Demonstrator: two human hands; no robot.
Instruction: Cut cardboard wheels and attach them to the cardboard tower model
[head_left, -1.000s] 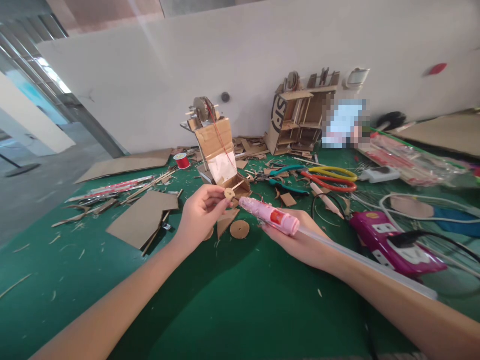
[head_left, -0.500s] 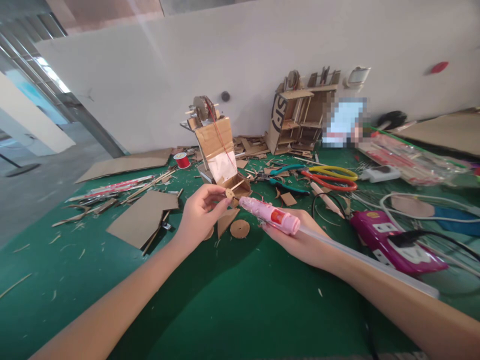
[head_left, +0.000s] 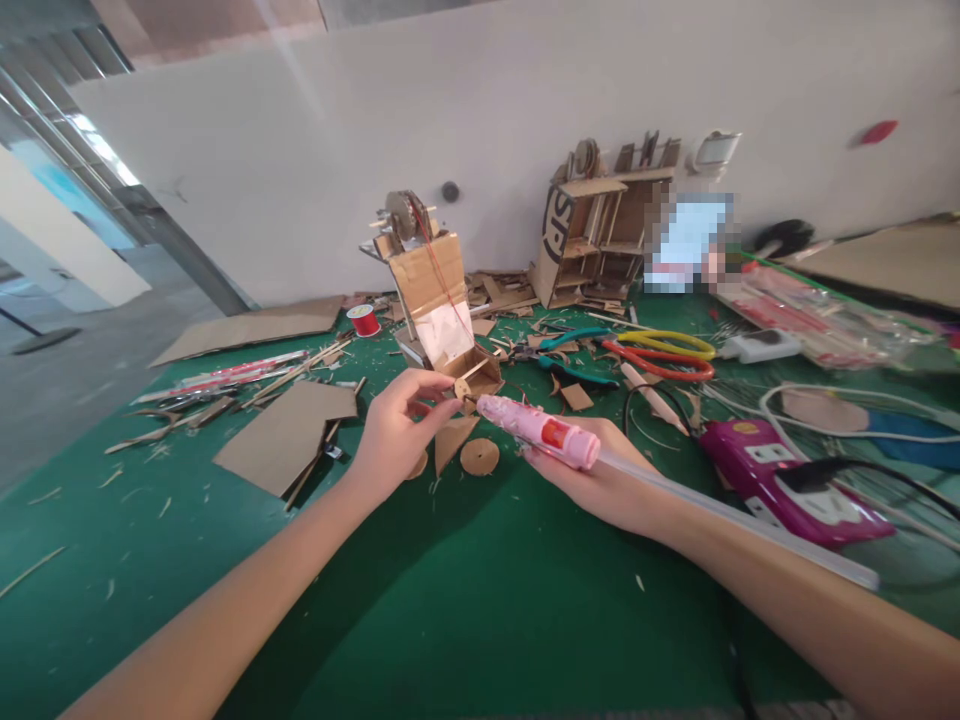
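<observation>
Between thumb and fingertips, my left hand (head_left: 405, 425) pinches a small cardboard disc (head_left: 462, 390). A pink hot glue gun (head_left: 536, 428) is in my right hand (head_left: 600, 475), its nozzle at the disc's edge; whether they touch I cannot tell. A long clear glue stick (head_left: 739, 515) sticks out from the gun's back along my right forearm. Below the hands lies a larger cardboard disc (head_left: 480, 457) with a hole in its middle, beside a cut cardboard piece (head_left: 454, 440). Just behind stands a cardboard model (head_left: 429, 275) with a wheel on top and red thread.
A purple power strip (head_left: 795, 485) with cables lies at the right. Pliers (head_left: 577, 375) and orange-handled scissors (head_left: 660, 360) lie behind my right hand. A red thread spool (head_left: 364, 320), flat cardboard (head_left: 285, 435) and sticks are at the left. A cardboard shelf (head_left: 592, 235) stands against the wall.
The glue gun's nozzle has shifted very slightly left at the small disc. Both hands otherwise keep nearly the same place and grip.
</observation>
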